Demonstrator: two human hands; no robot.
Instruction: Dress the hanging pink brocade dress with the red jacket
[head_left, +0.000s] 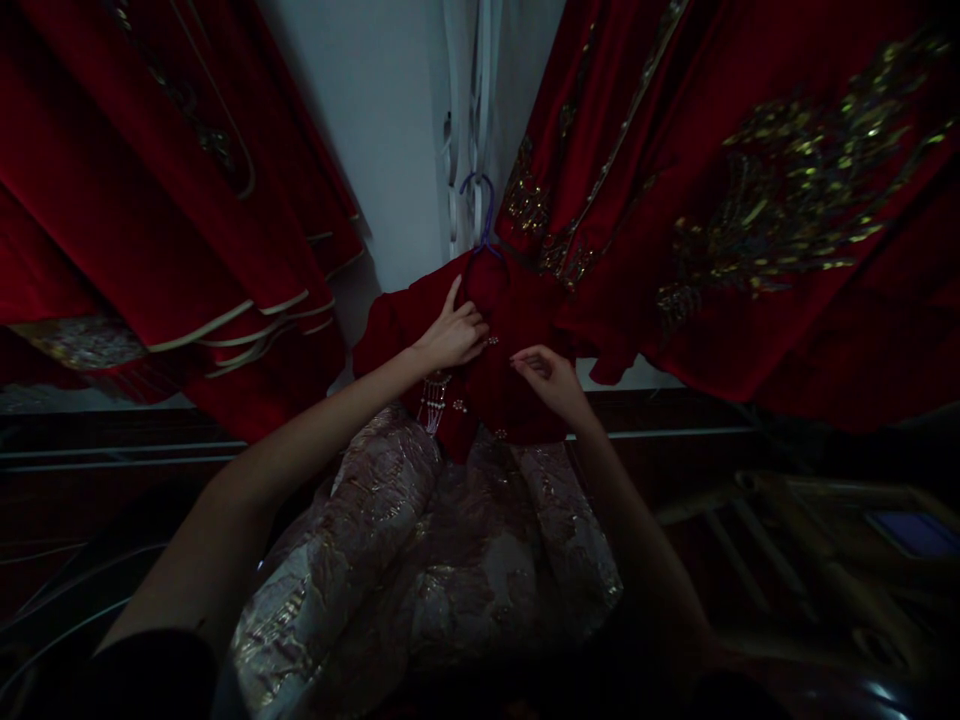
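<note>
Judging whether left hand (452, 337) or right hand (553, 382) grips is impossible. Tugging the red top (521, 400) could snag its beaded tassel (433, 402).

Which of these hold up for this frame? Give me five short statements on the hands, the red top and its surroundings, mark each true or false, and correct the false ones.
1. The red top hangs on a purplish-blue hanger. True.
2. The left hand grips the hanger's hook. False: it lies against the front of the red top, below the hook.
3. The right hand has its thumb and fingertips drawn together. True; whether they pinch anything is too small to tell.
4. The fabric below the red top is plain black. False: it is patterned, with shiny patches.
5. Red garments hang to both sides of the red top. True.
</note>
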